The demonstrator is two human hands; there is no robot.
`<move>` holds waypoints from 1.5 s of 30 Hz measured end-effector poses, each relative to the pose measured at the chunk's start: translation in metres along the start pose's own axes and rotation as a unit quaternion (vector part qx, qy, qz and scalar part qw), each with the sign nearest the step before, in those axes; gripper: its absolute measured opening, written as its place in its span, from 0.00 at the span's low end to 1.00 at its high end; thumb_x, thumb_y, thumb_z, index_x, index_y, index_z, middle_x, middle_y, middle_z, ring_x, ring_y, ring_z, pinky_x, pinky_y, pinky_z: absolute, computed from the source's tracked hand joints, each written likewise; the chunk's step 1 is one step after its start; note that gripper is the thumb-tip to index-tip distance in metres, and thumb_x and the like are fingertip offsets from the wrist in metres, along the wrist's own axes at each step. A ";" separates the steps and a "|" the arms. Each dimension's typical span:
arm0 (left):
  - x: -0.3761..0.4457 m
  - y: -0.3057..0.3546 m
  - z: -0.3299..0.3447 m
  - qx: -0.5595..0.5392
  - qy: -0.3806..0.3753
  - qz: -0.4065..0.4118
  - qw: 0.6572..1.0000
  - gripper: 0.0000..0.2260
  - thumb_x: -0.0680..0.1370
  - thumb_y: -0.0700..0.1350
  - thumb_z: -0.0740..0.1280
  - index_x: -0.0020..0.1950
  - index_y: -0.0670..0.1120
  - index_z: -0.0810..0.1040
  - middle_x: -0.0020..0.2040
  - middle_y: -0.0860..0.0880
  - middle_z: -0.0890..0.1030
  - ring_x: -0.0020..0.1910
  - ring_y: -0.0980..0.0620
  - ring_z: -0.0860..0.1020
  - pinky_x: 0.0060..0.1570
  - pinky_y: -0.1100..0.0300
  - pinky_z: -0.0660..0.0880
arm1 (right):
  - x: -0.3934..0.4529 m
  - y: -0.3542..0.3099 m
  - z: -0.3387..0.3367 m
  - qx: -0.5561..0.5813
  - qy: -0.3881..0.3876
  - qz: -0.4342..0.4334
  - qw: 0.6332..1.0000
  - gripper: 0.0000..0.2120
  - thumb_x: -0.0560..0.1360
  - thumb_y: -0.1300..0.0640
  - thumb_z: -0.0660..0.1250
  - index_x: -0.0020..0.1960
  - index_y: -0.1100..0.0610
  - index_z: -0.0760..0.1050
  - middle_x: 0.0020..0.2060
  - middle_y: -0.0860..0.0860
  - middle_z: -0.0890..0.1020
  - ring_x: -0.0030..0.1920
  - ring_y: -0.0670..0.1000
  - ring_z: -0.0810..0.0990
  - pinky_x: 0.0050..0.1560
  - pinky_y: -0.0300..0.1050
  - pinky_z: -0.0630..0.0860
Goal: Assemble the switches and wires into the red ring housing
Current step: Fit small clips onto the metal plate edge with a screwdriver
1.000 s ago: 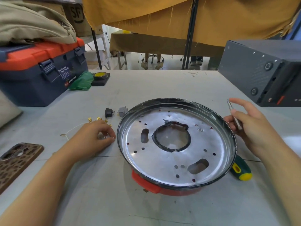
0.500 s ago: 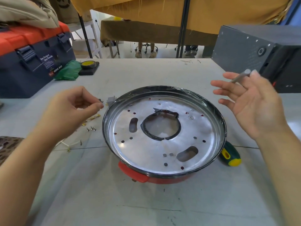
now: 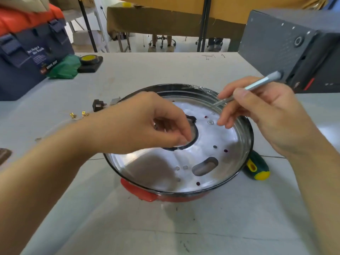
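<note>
The red ring housing (image 3: 173, 197) sits mid-table under a shiny perforated metal plate (image 3: 202, 142) with a black-edged centre hole. My left hand (image 3: 147, 124) hovers over that hole, thumb and fingertips pinched together on something too small to make out. My right hand (image 3: 266, 111) grips a thin silver tool (image 3: 261, 82), its tip pointing down over the plate's far right part. A black switch (image 3: 97, 105) and a grey switch (image 3: 115, 101) lie just left of the rim, with brass terminals (image 3: 72, 115) on a pale wire (image 3: 55, 124).
A green-and-yellow screwdriver handle (image 3: 257, 168) lies against the housing's right side. A blue-and-orange toolbox (image 3: 27, 57), green cloth (image 3: 64, 67) and yellow tape roll (image 3: 90, 60) stand at the back left. A dark grey box (image 3: 294, 43) fills the back right. A phone (image 3: 4, 155) lies at the left edge.
My left hand rose from the small parts left of the housing and moved right over the plate's centre hole. My right hand swung in over the plate with the silver tool.
</note>
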State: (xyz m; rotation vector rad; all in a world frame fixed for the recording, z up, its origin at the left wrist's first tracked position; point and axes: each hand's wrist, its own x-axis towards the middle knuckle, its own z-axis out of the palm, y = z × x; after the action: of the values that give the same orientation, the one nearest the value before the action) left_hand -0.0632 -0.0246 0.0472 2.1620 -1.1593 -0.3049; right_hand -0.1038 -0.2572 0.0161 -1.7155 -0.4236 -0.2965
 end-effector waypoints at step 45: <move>0.014 0.010 0.024 0.050 -0.131 -0.005 0.990 0.08 0.72 0.41 0.71 0.47 0.53 0.82 0.35 0.56 0.80 0.38 0.55 0.78 0.41 0.66 0.72 | -0.005 -0.009 0.001 -0.038 -0.060 0.017 0.997 0.10 0.78 0.61 0.57 0.46 0.60 0.77 0.31 0.55 0.83 0.30 0.52 0.81 0.36 0.41 0.78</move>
State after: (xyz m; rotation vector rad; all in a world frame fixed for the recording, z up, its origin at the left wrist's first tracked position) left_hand -0.0730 -0.0508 0.0365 2.2646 -1.3331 -0.5586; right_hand -0.1119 -0.2559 0.0217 -1.8201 -0.4762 -0.1868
